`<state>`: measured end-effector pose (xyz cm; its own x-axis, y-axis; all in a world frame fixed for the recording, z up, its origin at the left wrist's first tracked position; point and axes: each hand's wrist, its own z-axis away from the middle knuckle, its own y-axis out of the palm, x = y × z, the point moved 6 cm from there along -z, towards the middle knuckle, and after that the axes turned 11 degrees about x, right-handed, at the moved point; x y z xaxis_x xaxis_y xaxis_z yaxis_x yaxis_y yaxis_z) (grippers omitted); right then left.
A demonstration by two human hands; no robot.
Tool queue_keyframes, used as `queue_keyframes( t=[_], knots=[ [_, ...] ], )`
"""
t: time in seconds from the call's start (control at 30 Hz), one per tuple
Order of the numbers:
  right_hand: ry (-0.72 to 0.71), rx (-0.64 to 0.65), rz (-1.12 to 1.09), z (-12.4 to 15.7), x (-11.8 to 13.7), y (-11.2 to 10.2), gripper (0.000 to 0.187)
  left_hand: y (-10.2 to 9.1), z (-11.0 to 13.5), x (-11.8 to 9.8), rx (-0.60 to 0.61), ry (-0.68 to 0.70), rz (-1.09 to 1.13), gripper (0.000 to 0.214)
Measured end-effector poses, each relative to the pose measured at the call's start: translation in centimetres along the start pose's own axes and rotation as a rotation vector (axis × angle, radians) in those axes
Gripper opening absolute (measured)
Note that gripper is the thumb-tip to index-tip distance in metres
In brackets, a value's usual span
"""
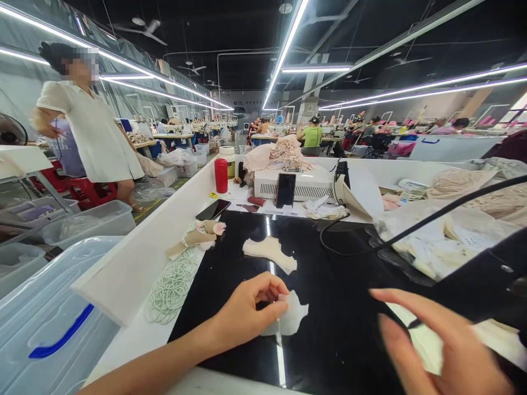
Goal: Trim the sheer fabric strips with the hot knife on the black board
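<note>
My left hand (252,308) has thumb and fingertips pinched on the upper left edge of a thin white piece of fabric (295,315), low over the glossy black work surface (329,329). Just beyond it lies a cream-coloured cut piece of fabric (269,251), flat on the same surface. At the lower right, my right hand (440,340) is somewhat blurred, its thumb and forefinger spread apart with nothing visible between them. Pale cream pieces (424,343) show behind and beside that hand, partly hidden by it.
Left of the black surface are a heap of pale green cord (175,288) and tan scraps (193,238). Phones (285,189), a red bottle (221,175) and a white machine (263,184) stand at the back. A black cable (436,213) arches across the right. A person (86,126) stands at left.
</note>
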<state>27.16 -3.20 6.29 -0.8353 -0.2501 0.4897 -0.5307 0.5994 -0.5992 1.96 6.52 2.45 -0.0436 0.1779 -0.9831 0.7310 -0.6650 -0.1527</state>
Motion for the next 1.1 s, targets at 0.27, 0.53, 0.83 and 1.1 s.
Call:
queue_keyframes(
  t=[0.27,0.53,0.83,1.1],
  knots=[
    [0.048,0.561,-0.492,0.4,4.1,9.5,0.024,-0.6,-0.1,-0.5,0.001,0.049,0.101,0.021],
    [-0.017,0.436,-0.327,-3.2,3.2,11.1,0.03,-3.4,-2.6,0.2,-0.084,-0.069,0.002,0.038],
    [-0.121,0.367,-0.006,-8.1,3.3,14.4,0.04,-8.7,-8.2,-0.2,-0.178,-0.004,-0.358,0.035],
    [-0.192,0.407,0.305,-8.4,2.1,17.4,0.013,-8.5,-10.6,1.6,-0.068,0.017,-0.747,0.037]
  ],
)
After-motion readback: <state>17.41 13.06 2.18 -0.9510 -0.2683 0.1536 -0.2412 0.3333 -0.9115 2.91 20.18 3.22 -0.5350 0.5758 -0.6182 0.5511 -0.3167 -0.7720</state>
